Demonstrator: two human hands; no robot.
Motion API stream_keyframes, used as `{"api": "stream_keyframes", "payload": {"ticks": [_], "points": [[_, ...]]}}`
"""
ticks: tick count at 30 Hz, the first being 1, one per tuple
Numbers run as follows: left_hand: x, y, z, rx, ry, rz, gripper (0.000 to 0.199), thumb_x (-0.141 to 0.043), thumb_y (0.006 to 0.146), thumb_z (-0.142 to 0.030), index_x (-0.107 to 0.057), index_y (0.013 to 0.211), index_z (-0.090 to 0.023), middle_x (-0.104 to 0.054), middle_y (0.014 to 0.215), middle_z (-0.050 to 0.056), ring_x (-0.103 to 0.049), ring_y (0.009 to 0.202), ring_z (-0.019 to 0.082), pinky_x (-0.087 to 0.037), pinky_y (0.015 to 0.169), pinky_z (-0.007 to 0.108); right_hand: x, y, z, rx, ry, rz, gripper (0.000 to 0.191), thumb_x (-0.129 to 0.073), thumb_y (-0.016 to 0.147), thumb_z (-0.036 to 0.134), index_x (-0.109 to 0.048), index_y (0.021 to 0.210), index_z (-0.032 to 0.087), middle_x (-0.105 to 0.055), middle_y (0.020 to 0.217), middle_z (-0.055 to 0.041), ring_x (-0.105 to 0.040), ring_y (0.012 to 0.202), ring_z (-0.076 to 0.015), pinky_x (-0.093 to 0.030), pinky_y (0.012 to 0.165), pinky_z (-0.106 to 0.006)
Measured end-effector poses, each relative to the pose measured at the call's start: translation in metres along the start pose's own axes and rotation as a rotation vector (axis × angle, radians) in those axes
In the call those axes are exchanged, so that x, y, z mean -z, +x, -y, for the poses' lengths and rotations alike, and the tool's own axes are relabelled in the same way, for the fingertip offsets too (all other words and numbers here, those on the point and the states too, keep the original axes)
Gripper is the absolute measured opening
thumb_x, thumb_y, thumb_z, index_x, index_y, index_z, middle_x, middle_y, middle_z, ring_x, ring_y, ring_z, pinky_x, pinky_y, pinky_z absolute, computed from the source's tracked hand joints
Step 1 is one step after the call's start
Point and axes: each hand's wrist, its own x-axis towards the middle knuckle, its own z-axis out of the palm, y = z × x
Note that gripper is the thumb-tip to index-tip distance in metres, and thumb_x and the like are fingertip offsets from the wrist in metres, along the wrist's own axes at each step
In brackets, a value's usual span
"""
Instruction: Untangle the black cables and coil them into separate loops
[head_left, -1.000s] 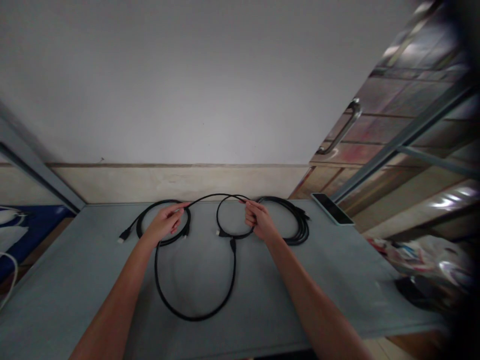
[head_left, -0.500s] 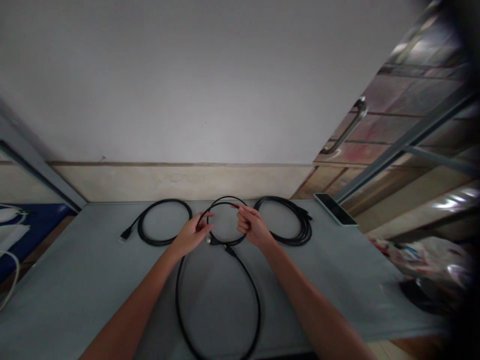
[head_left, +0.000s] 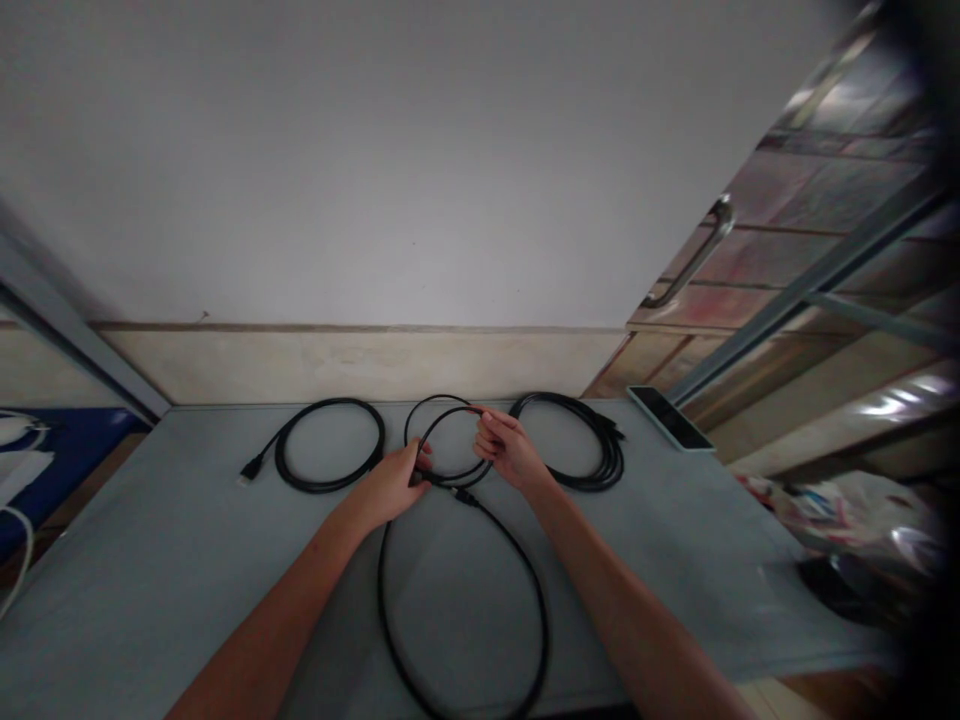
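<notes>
A black cable [head_left: 545, 610] runs in a large loop over the front of the grey table and in smaller loops between my hands. My left hand [head_left: 405, 478] is closed round the cable at the left side of the small loops. Pinched in my right hand [head_left: 502, 445] is the top right of the same loops. Just below them a black plug [head_left: 465, 496] lies near the table surface. One coiled black cable [head_left: 330, 487] rests to the left, its connector [head_left: 253, 467] pointing left. Another thicker coil [head_left: 611, 450] lies right of my right hand.
A phone-like device [head_left: 671, 418] lies at the table's [head_left: 172, 560] back right. Behind stands a pale wall [head_left: 375, 200]. Plastic bags [head_left: 862, 515] are beyond the right edge, and a blue surface [head_left: 82, 440] with white cords is at the left.
My left hand has moved right and slightly down, closer to my right hand. The small loops are drawn narrower, and the large loop has shifted right. My right hand has hardly moved.
</notes>
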Motion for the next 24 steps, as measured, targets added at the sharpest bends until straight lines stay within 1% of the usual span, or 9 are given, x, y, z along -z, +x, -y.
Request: {"api": "stream_keyframes", "payload": {"ticks": [2, 4, 6, 8, 13, 17, 19, 22, 24], "points": [[-0.003, 0.002, 0.004, -0.012, 0.029, -0.010, 0.036, -0.060, 0.082, -0.016, -0.049, 0.116, -0.020, -0.067, 0.107, 0.011, -0.065, 0.099, 0.024, -0.049, 0.089, 0.039, 0.000, 0.000, 0.000, 0.002, 0.002, 0.002, 0.026, -0.070, 0.082, 0.037, -0.065, 0.100, 0.019, -0.017, 0.057, 0.0096, -0.014, 0.048, -0.0076, -0.016, 0.043, -0.023], [-0.007, 0.005, 0.008, -0.015, 0.068, -0.065, 0.035, -0.058, 0.084, -0.016, -0.048, 0.117, -0.019, -0.064, 0.109, 0.012, -0.063, 0.101, 0.025, -0.048, 0.091, 0.040, 0.000, 0.000, -0.001, 0.001, 0.002, 0.004, 0.028, -0.070, 0.082, 0.037, -0.066, 0.103, 0.020, -0.019, 0.057, 0.0095, -0.014, 0.048, -0.0078, -0.016, 0.043, -0.024], [-0.011, 0.007, 0.011, -0.005, 0.105, -0.120, 0.037, -0.059, 0.084, -0.016, -0.046, 0.118, -0.019, -0.062, 0.111, 0.012, -0.063, 0.099, 0.024, -0.049, 0.090, 0.041, 0.000, 0.000, -0.001, 0.000, -0.004, 0.008, 0.029, -0.070, 0.081, 0.037, -0.065, 0.105, 0.020, -0.019, 0.057, 0.0094, -0.015, 0.048, -0.0079, -0.016, 0.043, -0.024], [-0.012, 0.009, 0.013, 0.010, 0.134, -0.148, 0.040, -0.061, 0.083, -0.017, -0.045, 0.120, -0.019, -0.060, 0.112, 0.011, -0.063, 0.096, 0.023, -0.050, 0.089, 0.041, 0.000, 0.001, -0.001, 0.001, -0.012, 0.012, 0.030, -0.070, 0.081, 0.037, -0.065, 0.106, 0.021, -0.020, 0.057, 0.0093, -0.016, 0.047, -0.0080, -0.016, 0.043, -0.023], [-0.008, 0.008, 0.010, 0.030, 0.194, -0.156, 0.051, -0.071, 0.077, -0.023, -0.045, 0.121, -0.019, -0.056, 0.116, 0.012, -0.063, 0.096, 0.024, -0.052, 0.086, 0.040, 0.001, 0.001, -0.001, 0.003, -0.026, 0.014, 0.026, -0.070, 0.081, 0.038, -0.064, 0.099, 0.021, -0.021, 0.057, 0.0092, -0.016, 0.047, -0.0078, -0.017, 0.043, -0.023], [-0.003, 0.007, 0.004, 0.044, 0.232, -0.162, 0.054, -0.074, 0.076, -0.032, -0.046, 0.120, -0.019, -0.059, 0.106, 0.010, -0.063, 0.092, 0.026, -0.051, 0.081, 0.039, 0.000, 0.001, 0.000, 0.009, -0.021, 0.009, 0.024, -0.070, 0.081, 0.037, -0.064, 0.098, 0.022, -0.021, 0.055, 0.0092, -0.017, 0.047, -0.0076, -0.016, 0.044, -0.023], [-0.001, 0.006, 0.001, 0.024, 0.232, -0.177, 0.047, -0.069, 0.081, -0.037, -0.048, 0.118, -0.018, -0.060, 0.097, 0.008, -0.063, 0.088, 0.025, -0.050, 0.079, 0.039, 0.000, 0.001, 0.001, 0.013, -0.014, 0.012, 0.024, -0.070, 0.081, 0.037, -0.064, 0.099, 0.021, -0.021, 0.055, 0.0094, -0.017, 0.046, -0.0074, -0.016, 0.043, -0.023], [0.001, 0.005, -0.003, -0.031, 0.204, -0.215, 0.024, -0.049, 0.094, -0.038, -0.053, 0.106, -0.018, -0.061, 0.088, 0.007, -0.062, 0.084, 0.024, -0.047, 0.079, 0.036, 0.000, 0.000, 0.003, 0.020, -0.008, 0.008, 0.024, -0.070, 0.082, 0.036, -0.065, 0.100, 0.021, -0.020, 0.056, 0.0094, -0.016, 0.046, -0.0071, -0.016, 0.042, -0.023], [0.003, 0.004, -0.006, -0.042, 0.147, -0.242, 0.025, -0.037, 0.098, -0.036, -0.055, 0.100, -0.019, -0.062, 0.082, 0.006, -0.061, 0.079, 0.021, -0.045, 0.076, 0.034, 0.000, 0.000, 0.003, 0.016, -0.003, -0.002, 0.022, -0.070, 0.082, 0.036, -0.065, 0.098, 0.021, -0.019, 0.056, 0.0096, -0.015, 0.046, -0.0069, -0.015, 0.042, -0.022]]}}
